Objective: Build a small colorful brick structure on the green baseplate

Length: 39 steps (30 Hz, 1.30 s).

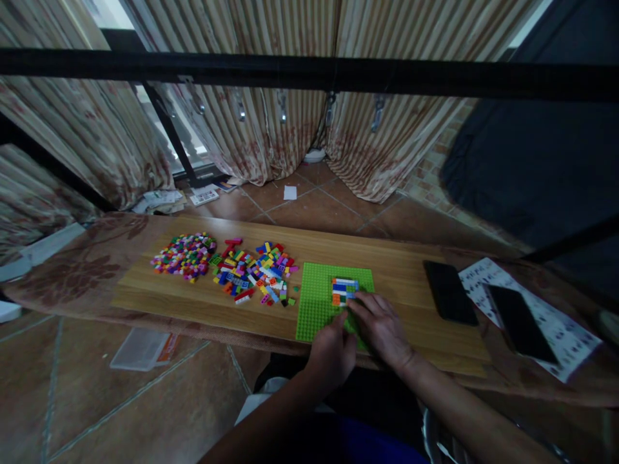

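Observation:
A green studded baseplate [314, 303] lies on the wooden board, with a small block of white, blue, orange and green toy bricks [344, 290] built near its middle. My right hand [380, 325] comes in from the lower right, its bent fingers together at the near right corner of these bricks. Beside it, my left hand [333, 351] is curled over the plate's near edge, thumb and forefinger close to the bricks' near side. Whatever lies between the fingertips of either hand is hidden or too small to name.
Left of the plate are a pile of loose mixed bricks [264, 270] and a heap of tiny colourful pieces [186, 256]. Rightward lie a black phone-like slab [449, 293], a printed sheet [488, 277] and a dark phone [522, 325]. A black rail [290, 72] crosses beyond the board.

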### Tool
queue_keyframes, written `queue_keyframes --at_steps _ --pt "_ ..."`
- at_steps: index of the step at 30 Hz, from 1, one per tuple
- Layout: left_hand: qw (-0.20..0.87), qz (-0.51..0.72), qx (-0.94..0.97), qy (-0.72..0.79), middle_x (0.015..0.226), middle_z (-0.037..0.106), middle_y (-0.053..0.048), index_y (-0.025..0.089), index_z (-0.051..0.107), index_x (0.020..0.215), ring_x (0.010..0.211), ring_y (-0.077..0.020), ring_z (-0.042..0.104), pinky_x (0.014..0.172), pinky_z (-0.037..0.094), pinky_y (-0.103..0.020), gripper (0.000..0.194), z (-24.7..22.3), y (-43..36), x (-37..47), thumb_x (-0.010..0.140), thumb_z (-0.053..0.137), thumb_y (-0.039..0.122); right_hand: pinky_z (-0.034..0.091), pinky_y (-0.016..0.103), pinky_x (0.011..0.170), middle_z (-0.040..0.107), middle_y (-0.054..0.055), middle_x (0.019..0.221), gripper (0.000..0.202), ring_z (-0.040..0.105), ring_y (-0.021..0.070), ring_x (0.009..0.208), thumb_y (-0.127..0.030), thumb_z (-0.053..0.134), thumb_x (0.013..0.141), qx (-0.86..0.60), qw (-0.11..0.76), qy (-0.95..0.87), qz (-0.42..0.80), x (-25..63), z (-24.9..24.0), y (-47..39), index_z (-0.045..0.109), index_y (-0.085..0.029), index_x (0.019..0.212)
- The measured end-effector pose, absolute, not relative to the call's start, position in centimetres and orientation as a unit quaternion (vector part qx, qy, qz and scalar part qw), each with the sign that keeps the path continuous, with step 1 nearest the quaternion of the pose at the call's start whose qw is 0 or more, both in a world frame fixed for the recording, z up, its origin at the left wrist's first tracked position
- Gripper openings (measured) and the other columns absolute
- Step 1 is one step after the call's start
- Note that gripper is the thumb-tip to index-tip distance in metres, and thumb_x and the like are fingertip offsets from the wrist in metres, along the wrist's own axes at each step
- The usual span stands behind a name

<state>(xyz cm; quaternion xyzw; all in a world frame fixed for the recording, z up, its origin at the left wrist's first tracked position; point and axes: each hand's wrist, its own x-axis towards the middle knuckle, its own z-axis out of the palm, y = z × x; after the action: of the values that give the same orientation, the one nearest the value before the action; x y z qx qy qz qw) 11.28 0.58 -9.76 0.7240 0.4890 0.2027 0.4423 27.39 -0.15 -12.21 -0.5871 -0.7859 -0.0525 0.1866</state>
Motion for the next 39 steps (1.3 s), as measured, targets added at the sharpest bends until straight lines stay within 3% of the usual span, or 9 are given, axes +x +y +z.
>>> queue_keyframes --at_steps 6,9,13,22,26,31,39 --pt "0.431 0.229 0.713 0.504 0.083 0.072 -0.003 0.019 0.063 0.116 0.078 -0.0179 0.068 0.073 0.052 -0.028 0.033 -8.9 -0.1 6.5 0.086 0.047 0.023 0.051 0.040 0.090 0.064 0.010 0.116 0.032 0.057 0.0224 0.102 -0.019 0.048 0.093 -0.614 0.321 -0.719 -0.054 27.1 -11.4 -1.0 0.059 -0.020 0.123" --pt "0.397 0.252 0.710 0.524 0.091 0.073 -0.004 0.020 0.061 0.117 0.084 -0.0173 0.069 0.079 0.052 -0.027 0.033 -9.0 0.1 3.4 0.089 0.045 0.023 0.051 0.040 0.089 0.066 0.008 0.111 0.028 0.059 0.0215 0.101 -0.020 0.049 0.092 -0.613 0.359 -0.703 -0.035 25.7 -11.3 -2.2 0.061 -0.022 0.117" --pt "0.324 0.278 0.724 0.541 0.110 0.070 -0.004 0.024 0.058 0.119 0.098 -0.0166 0.066 0.088 0.051 -0.028 0.032 -9.8 1.0 0.0 0.091 0.043 0.021 0.052 0.037 0.088 0.066 0.008 0.111 0.024 0.061 0.0205 0.101 -0.020 0.049 0.092 -0.579 0.354 -0.734 0.031 22.1 -11.6 -2.7 0.063 -0.023 0.112" --pt "0.205 0.248 0.702 0.635 0.109 0.067 -0.004 0.025 0.057 0.120 0.093 -0.0161 0.065 0.082 0.051 -0.027 0.031 -10.9 3.4 -3.6 0.092 0.043 0.020 0.052 0.039 0.081 0.066 0.008 0.097 0.023 0.062 0.0235 0.092 -0.018 0.048 0.088 -0.592 0.302 -0.745 0.054 14.3 -12.0 3.5 0.063 -0.022 0.105" --pt "0.196 0.217 0.694 0.658 0.112 0.066 -0.004 0.024 0.060 0.112 0.094 -0.0168 0.065 0.081 0.051 -0.027 0.026 -10.3 4.3 -4.5 0.092 0.044 0.020 0.051 0.036 0.074 0.065 0.007 0.089 0.022 0.061 0.0230 0.086 -0.015 0.048 0.085 -0.584 0.287 -0.758 0.046 13.0 -12.8 5.1 0.063 -0.023 0.100" --pt "0.202 0.204 0.688 0.667 0.114 0.065 -0.005 0.023 0.058 0.113 0.096 -0.0178 0.065 0.081 0.050 -0.028 0.026 -10.1 5.3 -4.8 0.091 0.044 0.021 0.051 0.035 0.077 0.066 0.007 0.094 0.025 0.062 0.0217 0.087 -0.015 0.047 0.088 -0.564 0.296 -0.767 0.072 11.8 -13.2 6.4 0.062 -0.020 0.107" --pt "0.224 0.221 0.676 0.667 0.115 0.065 -0.004 0.024 0.059 0.113 0.095 -0.0181 0.065 0.080 0.050 -0.028 0.026 -10.8 6.0 -5.0 0.090 0.048 0.023 0.050 0.033 0.077 0.068 0.007 0.092 0.026 0.063 0.0207 0.085 -0.024 0.043 0.091 -0.585 0.333 -0.736 0.072 13.4 -11.6 10.8 0.066 -0.021 0.102"
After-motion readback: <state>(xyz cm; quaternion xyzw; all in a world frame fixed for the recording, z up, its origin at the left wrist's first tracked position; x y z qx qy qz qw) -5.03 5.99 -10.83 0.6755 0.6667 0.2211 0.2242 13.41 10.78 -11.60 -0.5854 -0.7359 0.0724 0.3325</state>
